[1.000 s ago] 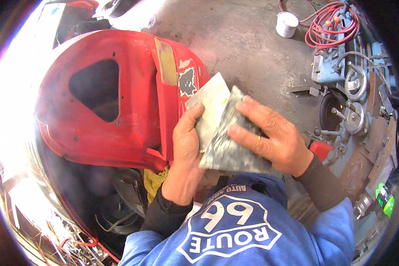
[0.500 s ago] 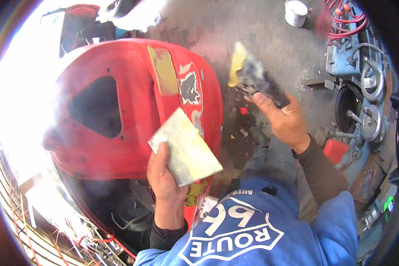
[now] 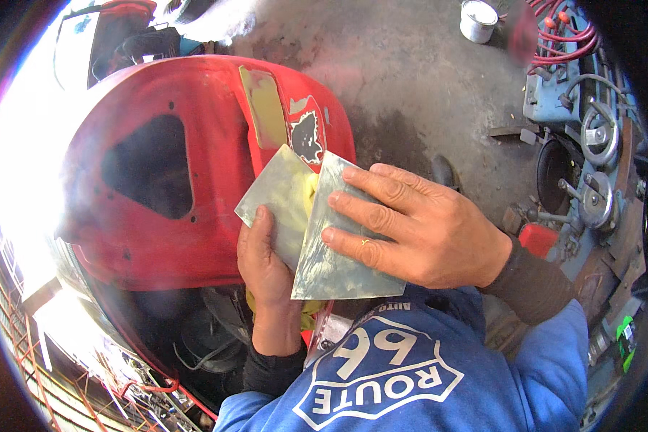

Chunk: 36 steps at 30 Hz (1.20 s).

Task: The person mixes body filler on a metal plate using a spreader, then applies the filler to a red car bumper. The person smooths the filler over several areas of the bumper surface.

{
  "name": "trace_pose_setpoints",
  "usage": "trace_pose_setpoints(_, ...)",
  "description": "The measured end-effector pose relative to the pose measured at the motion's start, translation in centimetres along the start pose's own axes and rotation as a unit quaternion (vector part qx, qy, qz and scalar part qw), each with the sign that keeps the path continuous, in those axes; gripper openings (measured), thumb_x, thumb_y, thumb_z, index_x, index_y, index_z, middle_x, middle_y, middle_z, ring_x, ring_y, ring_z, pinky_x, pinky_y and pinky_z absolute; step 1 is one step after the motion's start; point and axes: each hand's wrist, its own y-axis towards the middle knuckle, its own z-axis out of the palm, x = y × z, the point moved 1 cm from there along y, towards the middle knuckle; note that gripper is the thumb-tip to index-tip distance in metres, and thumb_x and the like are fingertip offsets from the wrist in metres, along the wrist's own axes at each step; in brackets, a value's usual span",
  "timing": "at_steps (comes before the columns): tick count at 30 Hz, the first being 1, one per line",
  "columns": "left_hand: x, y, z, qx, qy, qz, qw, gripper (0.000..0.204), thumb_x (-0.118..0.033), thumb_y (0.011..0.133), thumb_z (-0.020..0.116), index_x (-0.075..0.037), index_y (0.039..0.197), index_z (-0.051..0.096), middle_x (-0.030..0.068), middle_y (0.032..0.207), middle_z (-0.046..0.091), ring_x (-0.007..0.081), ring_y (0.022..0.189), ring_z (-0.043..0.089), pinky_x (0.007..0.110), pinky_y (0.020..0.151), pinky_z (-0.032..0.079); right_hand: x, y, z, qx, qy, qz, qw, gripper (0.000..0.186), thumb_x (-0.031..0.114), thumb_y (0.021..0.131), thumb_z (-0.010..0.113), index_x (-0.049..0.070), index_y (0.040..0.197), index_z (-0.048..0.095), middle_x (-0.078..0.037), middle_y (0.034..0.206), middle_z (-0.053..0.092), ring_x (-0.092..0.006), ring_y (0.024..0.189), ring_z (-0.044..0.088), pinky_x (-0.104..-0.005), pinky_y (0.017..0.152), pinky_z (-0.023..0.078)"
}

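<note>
My left hand [image 3: 266,270] grips a thin, flat grey mixing plate [image 3: 275,189] by its lower edge, thumb on top. Pressed flat under the spread fingers of my right hand [image 3: 432,230] is a wide grey filler spreader [image 3: 335,270], its face streaked with pale smears. The spreader's left edge overlaps the plate, and a lump of yellow filler [image 3: 310,189] shows between the two. Beyond the plate stands a red vehicle body panel [image 3: 219,144] carrying a smoothed yellowish filler patch [image 3: 265,108]. A bare dark-grey spot with a white border [image 3: 307,137] lies beside that patch.
A dark triangular opening [image 3: 151,173] pierces the red panel. At right are blue machinery with metal handwheels [image 3: 599,137], red hoses [image 3: 569,36] and a red box [image 3: 538,239]. A white bucket [image 3: 478,20] stands on the concrete floor [image 3: 396,72]. Strong light washes out the left side.
My right hand has swung left and down, bringing the spreader from out over the floor onto the plate. The yellow filler on its tip is now mostly hidden. The left hand has barely moved.
</note>
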Motion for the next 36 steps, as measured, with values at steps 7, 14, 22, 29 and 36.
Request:
trace_pose_setpoints(7,-4.7,0.1,-1.5,-0.032,0.015,0.213,0.976,0.042,-0.025,0.103,0.043,0.005,0.132,0.048,0.0199,0.126,0.06,0.0296,0.11,0.064,0.044,0.096,0.052,-1.8,-0.7,1.9,0.044,0.122,0.078,0.989,0.043,0.01,0.08,0.061,0.01,0.122,0.064,-0.016,0.129,0.059,-0.0342,0.122,0.056,-0.0424,0.103,0.047)
trace_pose_setpoints(14,-4.5,-2.2,-4.3,0.056,-0.193,0.053,0.978,0.043,-0.023,0.102,0.043,0.005,0.136,0.045,0.0199,0.127,0.061,0.0281,0.107,0.066,0.041,0.09,0.057,-9.6,5.9,8.4,-0.169,0.317,0.281,0.89,0.034,0.01,0.096,0.05,0.004,0.128,0.059,-0.025,0.108,0.067,-0.0352,0.101,0.067,-0.0391,0.088,0.051)
trace_pose_setpoints(22,-3.4,-3.5,-5.0,0.015,-0.234,0.01,0.972,0.041,-0.022,0.103,0.041,0.004,0.133,0.048,0.0206,0.121,0.064,0.0281,0.101,0.069,0.04,0.085,0.06,-10.6,10.4,9.8,-0.163,0.294,0.272,0.902,0.034,0.015,0.098,0.052,0.003,0.129,0.059,-0.017,0.115,0.069,-0.023,0.102,0.067,-0.0325,0.09,0.05)
trace_pose_setpoints(29,-2.8,-3.7,-5.6,-0.001,-0.244,-0.007,0.97,0.041,-0.023,0.102,0.042,0.005,0.132,0.048,0.0213,0.118,0.065,0.0297,0.098,0.07,0.041,0.081,0.061,-11.4,11.4,11.1,-0.16,0.25,0.254,0.921,0.034,0.013,0.096,0.051,0.007,0.129,0.061,-0.015,0.114,0.07,-0.0228,0.101,0.068,-0.0333,0.09,0.051)
trace_pose_setpoints(36,-2.4,-4.0,-6.2,0.011,-0.236,-0.015,0.971,0.041,-0.023,0.102,0.044,0.006,0.131,0.048,0.0215,0.118,0.065,0.0297,0.098,0.07,0.041,0.081,0.06,-11.7,11.6,11.4,-0.147,0.261,0.244,0.922,0.037,0.012,0.095,0.051,0.007,0.13,0.06,-0.017,0.114,0.069,-0.0272,0.101,0.068,-0.034,0.09,0.052)
